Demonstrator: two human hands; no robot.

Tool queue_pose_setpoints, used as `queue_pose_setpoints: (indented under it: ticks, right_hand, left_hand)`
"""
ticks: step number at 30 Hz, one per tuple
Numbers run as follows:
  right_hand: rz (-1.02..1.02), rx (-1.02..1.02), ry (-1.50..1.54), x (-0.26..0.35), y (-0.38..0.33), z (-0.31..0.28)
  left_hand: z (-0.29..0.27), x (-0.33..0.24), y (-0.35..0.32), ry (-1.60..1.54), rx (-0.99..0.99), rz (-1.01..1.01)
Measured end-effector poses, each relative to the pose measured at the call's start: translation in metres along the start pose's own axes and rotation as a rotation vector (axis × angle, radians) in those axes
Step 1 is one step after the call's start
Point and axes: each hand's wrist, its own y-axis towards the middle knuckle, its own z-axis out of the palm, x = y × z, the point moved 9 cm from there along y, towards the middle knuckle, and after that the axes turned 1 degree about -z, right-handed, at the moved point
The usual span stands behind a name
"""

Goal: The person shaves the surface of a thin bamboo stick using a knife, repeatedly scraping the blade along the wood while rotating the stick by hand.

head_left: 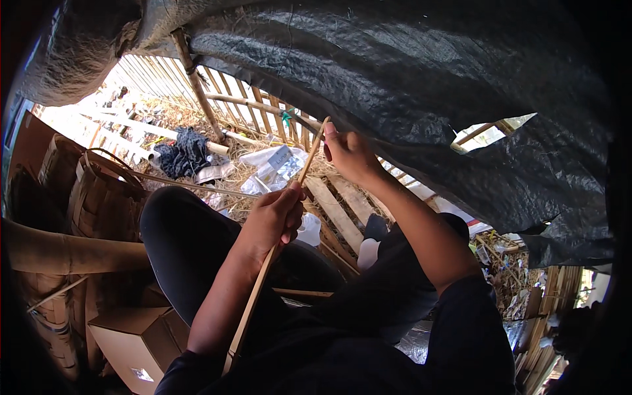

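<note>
A long, thin bamboo strip (251, 301) slants from beside my left forearm up and away over my folded legs. My left hand (268, 222) is closed around its middle, thumb lying along the top. At the far tip, my right hand (352, 155) pinches the strip between thumb and curled fingers. Whether the right fingers hold anything else is hidden. Below the two hands lie wooden slats (334, 209) and a crumpled clear and white plastic bag (263, 172).
Black plastic sheeting (408, 72) hangs low ahead and right, with a torn hole. Woven baskets (102, 197), a thick bamboo pole (76, 255) and a cardboard box (135, 339) crowd my left. Beyond are a slatted bamboo fence (257, 105) and dark cloth (185, 153) on littered ground.
</note>
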Motion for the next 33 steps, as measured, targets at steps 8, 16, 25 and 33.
queue_pose_setpoints:
  ticks: [8, 16, 25, 33]
  right_hand:
    - [-0.356, -0.315, -0.192, 0.003, -0.008, -0.008]
    - [-0.019, -0.087, -0.321, -0.028, -0.004, 0.004]
    - [-0.526, -0.072, -0.687, 0.011, -0.025, 0.021]
    - [-0.681, -0.179, -0.636, 0.021, -0.018, 0.026]
  left_hand:
    - [-0.017, -0.002, 0.012, 0.34, -0.134, 0.01]
    - [-0.018, 0.003, 0.022, 0.464, -0.075, 0.057]
    - [-0.022, 0.019, 0.017, 0.361, -0.061, 0.066]
    - [-0.018, 0.02, 0.007, 0.123, -0.017, -0.014]
